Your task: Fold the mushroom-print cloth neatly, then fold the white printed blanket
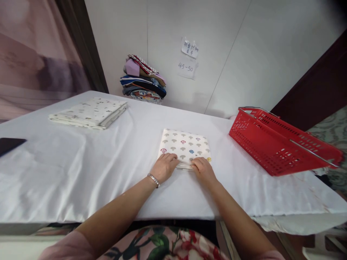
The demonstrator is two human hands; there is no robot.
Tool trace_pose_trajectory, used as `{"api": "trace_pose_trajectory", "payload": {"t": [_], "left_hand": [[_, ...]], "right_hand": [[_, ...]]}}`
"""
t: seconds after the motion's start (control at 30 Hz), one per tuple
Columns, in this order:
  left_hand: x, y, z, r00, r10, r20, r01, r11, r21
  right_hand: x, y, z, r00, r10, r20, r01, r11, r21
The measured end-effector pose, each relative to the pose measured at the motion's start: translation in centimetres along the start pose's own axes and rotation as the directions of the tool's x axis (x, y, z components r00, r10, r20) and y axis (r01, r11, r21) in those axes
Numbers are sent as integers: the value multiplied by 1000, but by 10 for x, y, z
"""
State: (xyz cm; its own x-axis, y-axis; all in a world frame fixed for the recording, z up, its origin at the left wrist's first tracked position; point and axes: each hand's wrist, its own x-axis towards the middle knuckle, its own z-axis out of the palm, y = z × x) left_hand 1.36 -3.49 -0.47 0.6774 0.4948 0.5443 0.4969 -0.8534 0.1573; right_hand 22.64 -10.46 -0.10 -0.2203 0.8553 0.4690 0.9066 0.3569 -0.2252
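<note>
A folded white cloth printed with small mushrooms [185, 144] lies on the white-covered table [108, 162] in front of me. My left hand [164, 167], with a metal bracelet on the wrist, rests on the cloth's near edge with the fingers curled onto it. My right hand [202, 169] grips the same near edge beside it, fingers pinched on the fabric. Both hands are close together, almost touching.
A red plastic basket [282, 144] sits tilted at the right. Another folded white patterned cloth [89, 112] lies at the far left. A stack of colourful folded fabrics [143, 81] leans against the back wall. A dark flat object [9, 144] lies at the left edge.
</note>
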Motion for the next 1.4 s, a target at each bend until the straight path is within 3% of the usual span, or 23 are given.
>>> {"api": "trace_pose_trajectory", "payload": {"t": [0.37, 0.63, 1.4], "left_hand": [[10, 9, 4, 997, -41, 63, 36, 996, 88], [4, 9, 3, 1000, 16, -7, -16, 1000, 3], [4, 8, 9, 1000, -30, -7, 30, 999, 30]], "right_hand": [[2, 1, 0, 1000, -9, 16, 9, 1000, 1], [1, -8, -4, 999, -41, 8, 41, 999, 2], [17, -22, 11, 1000, 12, 14, -11, 996, -86]]}}
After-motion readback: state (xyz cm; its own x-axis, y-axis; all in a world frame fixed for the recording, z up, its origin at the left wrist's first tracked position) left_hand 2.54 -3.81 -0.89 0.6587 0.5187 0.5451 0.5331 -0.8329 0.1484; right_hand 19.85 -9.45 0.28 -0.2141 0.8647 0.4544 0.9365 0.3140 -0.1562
